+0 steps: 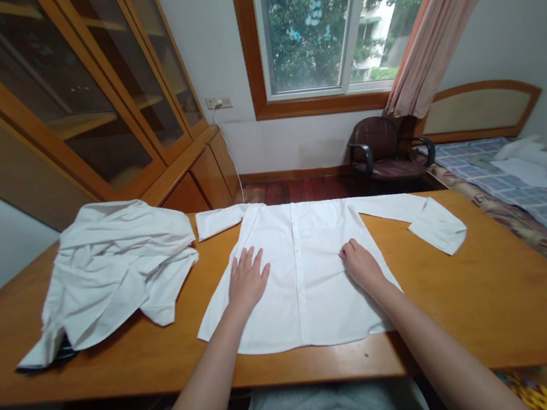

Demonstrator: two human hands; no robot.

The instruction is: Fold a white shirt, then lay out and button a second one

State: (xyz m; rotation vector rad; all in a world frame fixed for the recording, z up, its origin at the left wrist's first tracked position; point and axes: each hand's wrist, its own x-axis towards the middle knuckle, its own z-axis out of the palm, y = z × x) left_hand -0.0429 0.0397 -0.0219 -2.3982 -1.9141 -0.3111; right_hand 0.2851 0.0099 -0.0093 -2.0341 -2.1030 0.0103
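Note:
A white button-front shirt (324, 292) lies spread on the wooden table in front of me, its hem toward me and the button strip running down the middle. Its left-side sleeve (220, 221) reaches out short, while the right-side sleeve (438, 227) bends toward me at its end. My left hand (249, 277) rests flat on the left front panel with fingers spread. On the right panel, my right hand (360, 262) is closed with its fingers curled in; whether cloth is pinched in them is hidden.
A heap of white garments (120, 265) sits on the left of the table (507, 295), with a dark striped piece under its near corner. Beyond are a glass-door cabinet (147, 161), a dark armchair (381, 144) and, at right, a bed (527, 178).

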